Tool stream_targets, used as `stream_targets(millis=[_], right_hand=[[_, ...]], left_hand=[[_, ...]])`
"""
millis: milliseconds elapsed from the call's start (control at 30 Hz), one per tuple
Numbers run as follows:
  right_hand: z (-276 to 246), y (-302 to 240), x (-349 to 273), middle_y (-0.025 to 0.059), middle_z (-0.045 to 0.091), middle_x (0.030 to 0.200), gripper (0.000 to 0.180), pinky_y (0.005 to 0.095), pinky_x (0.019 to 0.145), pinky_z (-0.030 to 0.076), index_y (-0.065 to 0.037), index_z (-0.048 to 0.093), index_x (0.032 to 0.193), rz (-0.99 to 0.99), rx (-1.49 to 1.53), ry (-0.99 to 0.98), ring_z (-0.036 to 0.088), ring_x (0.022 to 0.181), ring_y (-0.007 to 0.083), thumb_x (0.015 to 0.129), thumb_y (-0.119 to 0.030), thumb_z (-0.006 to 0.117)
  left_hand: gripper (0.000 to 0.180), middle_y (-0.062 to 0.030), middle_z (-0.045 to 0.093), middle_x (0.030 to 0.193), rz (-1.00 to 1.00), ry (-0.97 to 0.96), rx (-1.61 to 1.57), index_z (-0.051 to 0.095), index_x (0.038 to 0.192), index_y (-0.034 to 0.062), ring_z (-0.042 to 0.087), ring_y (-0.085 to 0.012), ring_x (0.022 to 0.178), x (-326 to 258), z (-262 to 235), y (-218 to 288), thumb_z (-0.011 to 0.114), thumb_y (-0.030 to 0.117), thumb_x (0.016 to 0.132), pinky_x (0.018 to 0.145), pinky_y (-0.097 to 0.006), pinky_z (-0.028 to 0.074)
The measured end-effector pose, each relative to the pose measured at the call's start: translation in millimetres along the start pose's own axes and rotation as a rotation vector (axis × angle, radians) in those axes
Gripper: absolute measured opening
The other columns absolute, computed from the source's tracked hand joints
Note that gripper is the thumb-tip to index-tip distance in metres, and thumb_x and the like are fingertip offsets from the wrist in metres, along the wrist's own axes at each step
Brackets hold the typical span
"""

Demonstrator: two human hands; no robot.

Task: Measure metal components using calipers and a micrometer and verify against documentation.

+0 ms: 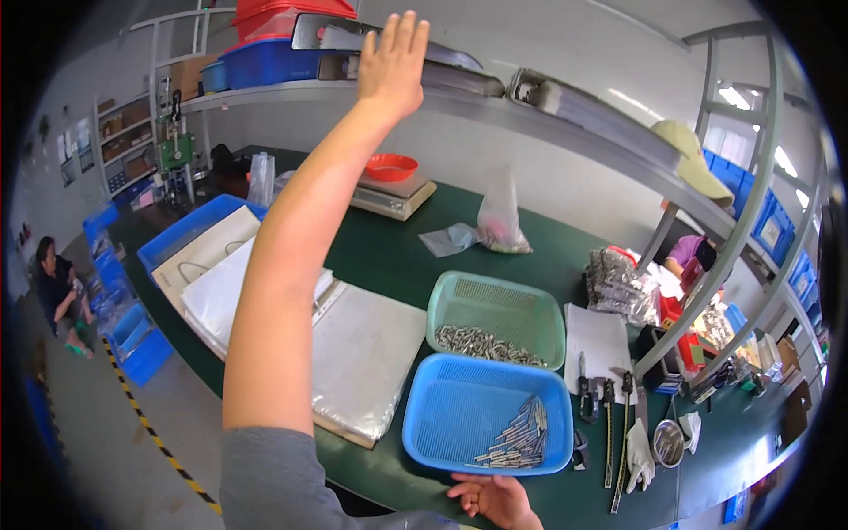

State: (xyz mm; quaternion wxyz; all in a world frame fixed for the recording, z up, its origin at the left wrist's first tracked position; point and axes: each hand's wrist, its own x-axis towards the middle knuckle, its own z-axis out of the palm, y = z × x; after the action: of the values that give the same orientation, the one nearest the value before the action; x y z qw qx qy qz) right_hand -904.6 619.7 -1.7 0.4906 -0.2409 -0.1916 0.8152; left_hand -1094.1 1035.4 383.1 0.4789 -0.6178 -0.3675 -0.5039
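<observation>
My left hand (393,66) is raised high at the shelf, fingers stretched out, in front of the grey file boxes (450,78). Whether it touches them I cannot tell. Down at the table's near edge, my right hand (499,501) lies palm up with loosely curled fingers and nothing visible in it. Its fingertips are just below the blue basket (411,415), which contains thin metal pins (517,442). Behind that basket stands a green basket (495,287) with many small metal parts (486,344). A plastic-covered folder (362,362) lies under my left forearm.
At the right lie calipers (608,424), white gloves (639,455) and a metal bowl (668,442). A scale (389,199) carries a red dish (391,166). Clear bags (502,216) sit farther back. Other people (60,291) sit at left and far right (689,252). A shelf post (751,203) rises at right.
</observation>
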Motion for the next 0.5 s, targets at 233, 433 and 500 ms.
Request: stream_targets(millis=[233, 433, 500], right_hand=[[-18.9, 18.3, -9.6, 0.0203, 0.063, 0.111, 0.053, 0.0375, 0.076, 0.052, 0.003, 0.056, 0.118, -0.187, -0.076, 0.170, 0.062, 0.086, 0.0255, 0.089, -0.041, 0.049], [-16.7, 8.5, -8.0, 0.0223, 0.058, 0.119, 0.057, 0.0370, 0.085, 0.048, 0.007, 0.046, 0.128, -0.086, -0.098, 0.140, 0.060, 0.096, 0.0252, 0.092, -0.037, 0.048], [5.9, -2.1, -7.4, 0.0184, 0.058, 0.122, 0.059, 0.0342, 0.086, 0.048, 0.005, 0.044, 0.133, 0.080, -0.305, 0.219, 0.060, 0.097, 0.0214, 0.092, -0.038, 0.049]], left_hand=[[0.025, -0.0039, 0.061, 0.095, 0.136, -0.230, 0.034, 0.061, 0.102, 0.0102, 0.060, -0.0223, 0.097, 27.3, 21.9, -25.8, 0.066, 0.013, 0.078, 0.083, -0.039, 0.043], [0.022, -0.0044, 0.060, 0.090, 0.324, -0.030, -0.001, 0.061, 0.098, 0.0105, 0.062, -0.0231, 0.088, 14.8, -21.4, -66.4, 0.067, 0.016, 0.077, 0.077, -0.037, 0.044], [0.013, -0.0038, 0.060, 0.085, 0.406, 0.083, -0.035, 0.060, 0.086, 0.0105, 0.063, -0.0221, 0.083, 12.1, -46.3, -76.0, 0.066, 0.015, 0.076, 0.073, -0.035, 0.044]])
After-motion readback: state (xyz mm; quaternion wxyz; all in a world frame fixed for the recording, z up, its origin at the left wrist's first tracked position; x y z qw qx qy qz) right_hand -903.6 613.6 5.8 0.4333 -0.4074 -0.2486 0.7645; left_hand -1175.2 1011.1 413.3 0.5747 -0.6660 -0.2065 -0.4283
